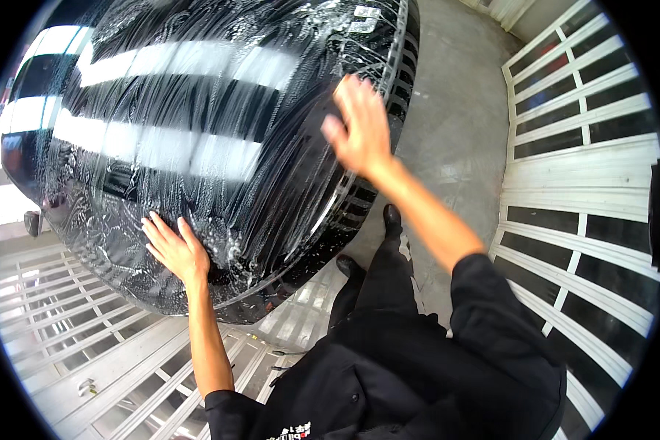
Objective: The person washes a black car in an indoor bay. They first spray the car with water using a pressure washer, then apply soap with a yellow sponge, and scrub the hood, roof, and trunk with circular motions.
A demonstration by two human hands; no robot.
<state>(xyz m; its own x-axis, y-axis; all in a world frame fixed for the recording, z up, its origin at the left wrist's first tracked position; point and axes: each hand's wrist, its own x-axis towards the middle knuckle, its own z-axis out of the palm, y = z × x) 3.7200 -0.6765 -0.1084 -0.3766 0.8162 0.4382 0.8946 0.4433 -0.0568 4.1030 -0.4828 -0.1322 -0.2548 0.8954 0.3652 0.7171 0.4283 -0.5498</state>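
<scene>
Black car panel (pixel 271 183) lay before the person, foam-streaked | left hand (pixel 174 249): fingers were spread, nothing held | right hand (pixel 363 125): blurred, fingers were apart, empty | probably stiff, slippery; flat palms seemed safer than gripping

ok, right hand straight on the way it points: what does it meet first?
The right hand would probably meet more of the foam-streaked black car directly ahead; depth is unclear, so I can't tell whether it already touches.
</scene>
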